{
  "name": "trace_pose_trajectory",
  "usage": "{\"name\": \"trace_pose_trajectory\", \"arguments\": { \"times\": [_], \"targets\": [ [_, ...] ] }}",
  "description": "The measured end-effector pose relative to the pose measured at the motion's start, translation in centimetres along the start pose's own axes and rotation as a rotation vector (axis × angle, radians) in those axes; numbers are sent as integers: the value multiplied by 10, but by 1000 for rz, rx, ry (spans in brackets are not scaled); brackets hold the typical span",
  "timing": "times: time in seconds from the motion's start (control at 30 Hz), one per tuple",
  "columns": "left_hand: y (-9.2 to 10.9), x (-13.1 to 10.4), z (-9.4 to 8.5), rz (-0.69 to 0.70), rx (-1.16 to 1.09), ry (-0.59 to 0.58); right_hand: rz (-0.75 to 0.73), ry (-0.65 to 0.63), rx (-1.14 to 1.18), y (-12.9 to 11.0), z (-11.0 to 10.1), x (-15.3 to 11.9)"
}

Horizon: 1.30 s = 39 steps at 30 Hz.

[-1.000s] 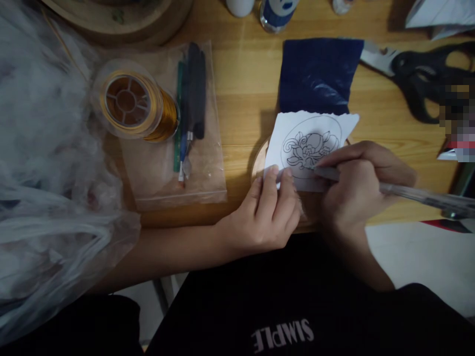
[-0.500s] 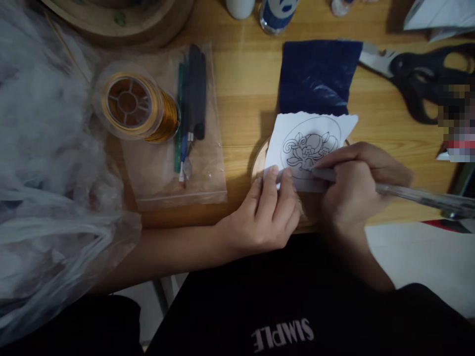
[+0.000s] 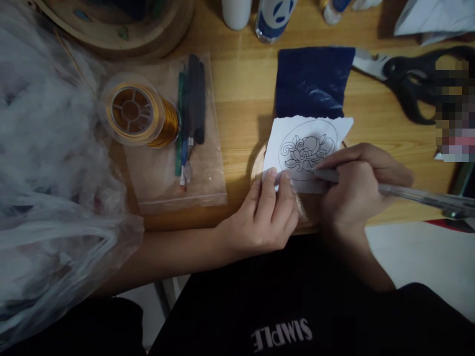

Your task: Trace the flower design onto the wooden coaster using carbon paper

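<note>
A white paper (image 3: 272, 153) with a black line drawing of flowers and fruit in an oval lies over a dark blue sheet (image 3: 313, 81), probably carbon paper. Beneath them the rim of a round wooden piece (image 3: 258, 170) shows. My left hand (image 3: 263, 217) grips the paper's lower left edge against this piece, fingers bent on top; its thumb is partly hidden. In my right hand (image 3: 356, 190) is a clear-barrelled pen (image 3: 419, 194), slanted, its tip at the lower part of the drawing. Whether the tip touches the paper I cannot tell.
Black-handled scissors (image 3: 403, 74) lie at the right. To the left, a spool of golden thread (image 3: 163, 123) and a clear zip bag (image 3: 156, 185) with brushes sit beside a big plastic bag (image 3: 55, 173). Bottles (image 3: 274, 20) and a round wooden container (image 3: 163, 39) stand behind.
The view has shifted slightly, so the things on the table sit a little lower. Both hands keep their grips; the pen tip has moved slightly right over the drawing.
</note>
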State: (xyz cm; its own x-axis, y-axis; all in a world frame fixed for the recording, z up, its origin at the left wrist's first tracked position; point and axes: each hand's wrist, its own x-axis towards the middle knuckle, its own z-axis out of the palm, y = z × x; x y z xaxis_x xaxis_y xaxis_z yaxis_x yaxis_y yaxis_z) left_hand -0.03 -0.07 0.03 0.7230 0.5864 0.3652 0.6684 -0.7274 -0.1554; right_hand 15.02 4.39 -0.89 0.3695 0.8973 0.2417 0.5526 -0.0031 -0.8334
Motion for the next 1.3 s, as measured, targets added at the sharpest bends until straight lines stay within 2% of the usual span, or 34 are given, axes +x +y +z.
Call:
{"name": "trace_pose_trajectory", "arguments": {
  "times": [0.27, 0.47, 0.73, 0.93, 1.1, 1.3],
  "targets": [
    [-1, 0, -1, 20, 4, -8, 27, 50, -33, -1, 1, 2],
    [-2, 2, -1, 20, -6, -7, 93, 33, -42, 2, 1, 0],
    [-1, 0, -1, 20, -6, -16, 56, -15, -42, 2, -1, 1],
    [-3, 0, 1, 23, 1, -7, 84, -21, -51, 3, 0, 1],
    [-1, 1, 0, 12, -19, -12, 49, -13, -79, -1, 0, 2],
    [-1, 0, -1, 17, -15, -23, 95, -58, -37, -5, -5, 2]
  ]
}}
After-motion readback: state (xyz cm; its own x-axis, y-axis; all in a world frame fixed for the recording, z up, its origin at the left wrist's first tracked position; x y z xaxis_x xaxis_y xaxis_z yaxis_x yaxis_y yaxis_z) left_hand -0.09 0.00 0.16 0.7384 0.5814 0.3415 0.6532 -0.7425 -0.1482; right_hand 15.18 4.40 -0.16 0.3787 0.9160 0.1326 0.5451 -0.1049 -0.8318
